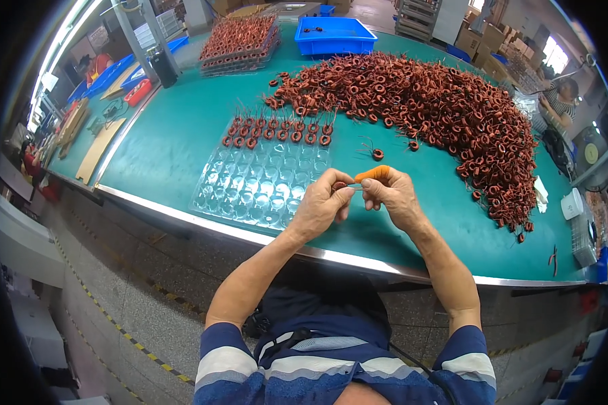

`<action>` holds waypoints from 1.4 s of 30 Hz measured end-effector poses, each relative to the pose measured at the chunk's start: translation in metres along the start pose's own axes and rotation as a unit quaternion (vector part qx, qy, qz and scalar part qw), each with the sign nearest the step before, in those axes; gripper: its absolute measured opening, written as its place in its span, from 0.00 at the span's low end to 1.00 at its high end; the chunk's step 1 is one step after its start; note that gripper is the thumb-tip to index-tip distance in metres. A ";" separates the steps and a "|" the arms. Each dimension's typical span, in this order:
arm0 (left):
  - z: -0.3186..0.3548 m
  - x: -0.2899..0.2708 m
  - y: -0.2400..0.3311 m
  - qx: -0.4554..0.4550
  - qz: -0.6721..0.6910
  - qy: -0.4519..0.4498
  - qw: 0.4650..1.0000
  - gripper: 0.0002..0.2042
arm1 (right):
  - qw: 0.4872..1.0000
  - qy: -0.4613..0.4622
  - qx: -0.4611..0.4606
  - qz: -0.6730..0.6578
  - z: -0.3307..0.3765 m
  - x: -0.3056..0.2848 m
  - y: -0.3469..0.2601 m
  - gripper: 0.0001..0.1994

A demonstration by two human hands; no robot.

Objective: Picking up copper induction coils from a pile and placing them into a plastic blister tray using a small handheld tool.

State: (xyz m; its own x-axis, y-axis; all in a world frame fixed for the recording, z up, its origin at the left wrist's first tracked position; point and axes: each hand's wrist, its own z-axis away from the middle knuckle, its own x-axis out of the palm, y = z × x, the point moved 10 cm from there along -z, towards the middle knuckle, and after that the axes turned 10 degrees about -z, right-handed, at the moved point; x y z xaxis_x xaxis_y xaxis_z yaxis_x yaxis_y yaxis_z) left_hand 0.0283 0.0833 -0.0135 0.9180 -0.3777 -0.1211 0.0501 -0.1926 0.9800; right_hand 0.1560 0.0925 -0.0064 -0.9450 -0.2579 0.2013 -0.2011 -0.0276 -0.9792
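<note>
My left hand [323,204] pinches a small red-brown wire-wound ring coil [340,185] above the front of the table. Close beside it, my right hand [398,199] has thumb and index finger pressed together at the thin leads on the coil's right side. An orange finger cover [372,174] wraps the right index finger. Left of my hands lies a clear plastic tray [246,192] with round pockets; its far rows hold several coils [282,130] with leads pointing up. A single loose coil [377,154] rests on the green table just beyond my right hand.
A large heap of coils [412,94] curves across the table's far and right side. Stacked filled trays [240,44] and a blue bin [336,37] stand at the back. Pliers [554,260] and a white tub [571,204] sit at the right. Another person [562,101] is at far right.
</note>
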 end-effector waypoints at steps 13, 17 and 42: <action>-0.003 -0.008 0.007 0.042 0.027 0.071 0.996 0.07 | 0.997 0.070 0.002 0.018 0.002 -0.020 -0.001 0.22; -0.007 0.003 0.031 0.087 -0.220 0.032 0.971 0.10 | 0.998 0.016 0.026 -0.056 0.002 0.000 0.006 0.18; -0.006 0.026 0.035 0.093 0.091 -0.055 0.990 0.10 | 0.991 0.049 -0.124 -0.024 0.014 -0.011 -0.031 0.10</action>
State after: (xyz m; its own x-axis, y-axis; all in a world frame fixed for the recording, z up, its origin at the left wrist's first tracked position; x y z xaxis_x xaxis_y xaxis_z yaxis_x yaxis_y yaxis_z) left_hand 0.0564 0.0721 0.0186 0.8564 -0.5156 0.0277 -0.1944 -0.2722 0.9424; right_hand 0.1766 0.0828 0.0215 -0.9510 -0.1674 0.2599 -0.2914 0.2049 -0.9344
